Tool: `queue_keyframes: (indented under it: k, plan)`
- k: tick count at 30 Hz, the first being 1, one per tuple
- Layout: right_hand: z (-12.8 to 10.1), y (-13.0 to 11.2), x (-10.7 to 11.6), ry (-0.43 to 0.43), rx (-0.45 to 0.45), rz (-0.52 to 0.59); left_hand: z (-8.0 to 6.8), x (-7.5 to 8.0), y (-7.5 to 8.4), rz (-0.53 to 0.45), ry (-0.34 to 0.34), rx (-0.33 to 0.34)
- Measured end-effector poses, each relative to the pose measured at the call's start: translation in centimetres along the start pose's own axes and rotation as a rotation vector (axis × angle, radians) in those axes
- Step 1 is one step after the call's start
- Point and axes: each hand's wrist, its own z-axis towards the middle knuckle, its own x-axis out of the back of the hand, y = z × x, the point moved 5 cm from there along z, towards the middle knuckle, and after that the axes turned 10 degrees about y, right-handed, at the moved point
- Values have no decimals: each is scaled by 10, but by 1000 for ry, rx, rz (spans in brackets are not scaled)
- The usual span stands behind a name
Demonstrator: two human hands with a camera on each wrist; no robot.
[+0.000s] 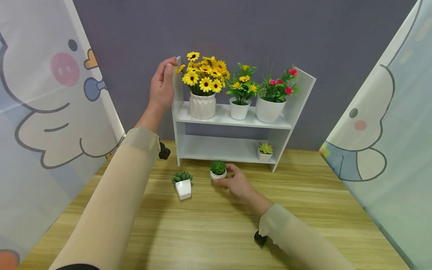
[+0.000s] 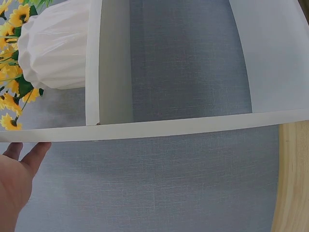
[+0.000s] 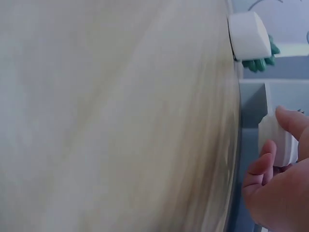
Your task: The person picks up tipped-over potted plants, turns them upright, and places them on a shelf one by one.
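My right hand (image 1: pixel 239 184) holds a small round white pot with a green succulent (image 1: pixel 218 167), thumb on one side and fingers on the other. It is just in front of the shelf's lower board; in the right wrist view the white pot (image 3: pixel 274 137) shows between the fingers. My left hand (image 1: pixel 162 85) is raised at the left side panel (image 1: pixel 177 101) of a white two-tier shelf (image 1: pixel 219 144). Its fingertips (image 2: pixel 39 151) touch the panel's outer side in the left wrist view. A square white pot with a dark green succulent (image 1: pixel 183 188) rests on the table to the left.
On the upper board are a ribbed pot of yellow daisies (image 1: pixel 202 105), a small yellow-flowered pot (image 1: pixel 239 110) and a pot with red flowers (image 1: pixel 270 108). A pale succulent (image 1: pixel 265 153) sits at the lower board's right end. Cartoon-printed curtains flank the wooden table (image 1: pixel 202 232).
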Motion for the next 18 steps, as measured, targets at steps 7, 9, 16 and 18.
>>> queue_keyframes:
  k: [7,9,16,18]
  plan:
    - [17,-5,22,107,46,-35,0,0,0,9,-3,7]
    - [22,-6,27,126,47,-38,0,0,-1,8,-2,5]
    - [34,-6,42,157,12,-34,0,0,0,0,-3,6]
    - [37,-5,44,159,0,-42,0,0,0,3,-2,9]
